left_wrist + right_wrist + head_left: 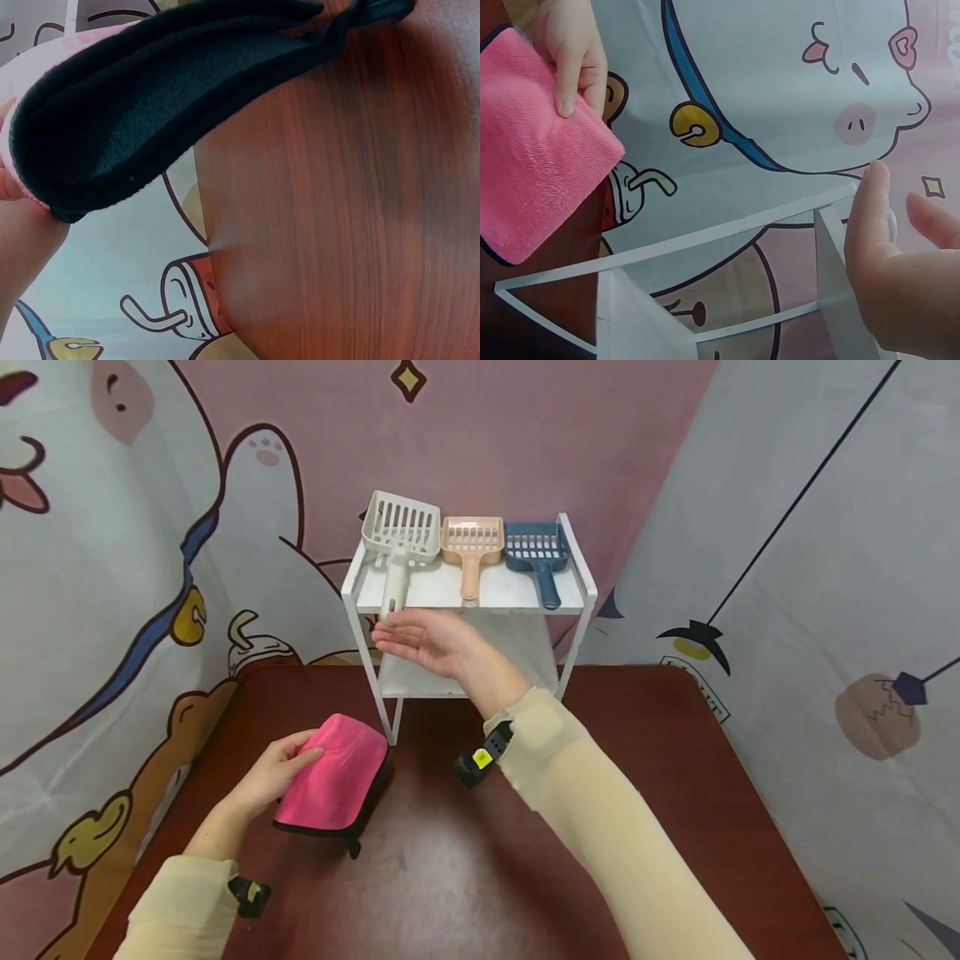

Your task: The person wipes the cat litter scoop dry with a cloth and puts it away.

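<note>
My left hand pinches a folded pink cloth between thumb and fingers, left of the shelf. The cloth has a dark edging and loop; its dark inner side shows in the left wrist view. My right hand is at the front of the shelf, fingers fairly straight, thumb apart from them in the right wrist view. Its fingertips are right at the handle end of a whitish litter scoop. This scoop sits tilted at the left of the top shelf, beside a peach litter scoop and a dark blue one.
A small white two-tier shelf stands at the back of the brown wooden table. Cartoon-printed cloth walls enclose the back and both sides. A black band is on my right wrist.
</note>
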### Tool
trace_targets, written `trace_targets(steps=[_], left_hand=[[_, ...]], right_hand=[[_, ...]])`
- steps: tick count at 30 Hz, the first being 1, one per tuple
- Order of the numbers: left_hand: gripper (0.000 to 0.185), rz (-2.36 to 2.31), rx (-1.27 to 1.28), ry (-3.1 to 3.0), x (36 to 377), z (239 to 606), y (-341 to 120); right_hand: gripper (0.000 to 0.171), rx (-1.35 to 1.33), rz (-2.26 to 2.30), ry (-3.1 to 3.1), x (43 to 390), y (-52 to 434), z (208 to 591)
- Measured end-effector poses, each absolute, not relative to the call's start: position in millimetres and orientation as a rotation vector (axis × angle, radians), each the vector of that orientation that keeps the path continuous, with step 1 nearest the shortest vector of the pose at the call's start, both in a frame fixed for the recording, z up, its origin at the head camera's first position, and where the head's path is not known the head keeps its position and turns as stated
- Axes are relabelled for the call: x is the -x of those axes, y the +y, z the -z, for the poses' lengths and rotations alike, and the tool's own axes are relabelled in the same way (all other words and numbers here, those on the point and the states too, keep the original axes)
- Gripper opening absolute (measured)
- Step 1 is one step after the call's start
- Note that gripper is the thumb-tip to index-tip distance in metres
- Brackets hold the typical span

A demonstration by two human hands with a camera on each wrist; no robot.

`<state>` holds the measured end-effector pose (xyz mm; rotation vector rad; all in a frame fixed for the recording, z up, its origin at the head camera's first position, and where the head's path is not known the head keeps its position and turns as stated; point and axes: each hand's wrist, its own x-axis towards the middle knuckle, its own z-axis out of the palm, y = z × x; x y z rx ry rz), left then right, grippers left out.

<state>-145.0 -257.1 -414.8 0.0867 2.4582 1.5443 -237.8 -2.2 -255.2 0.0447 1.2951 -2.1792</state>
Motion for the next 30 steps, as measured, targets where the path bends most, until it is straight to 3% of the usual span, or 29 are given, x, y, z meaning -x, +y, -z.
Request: trace_targets(steps=[4,30], left_hand=[[0.048,-1.548,-0.081,2.452,145.0,414.1,-256.5],[0.049,-1.528,-0.09,2.463,144.9,414.0,-257.5]], right_hand=[[0.037,-0.015,2.138,1.34,236.4,-2.4,256.8],[0.038,-0.056,2.142,1.371,238.2,-2.2,261.6]])
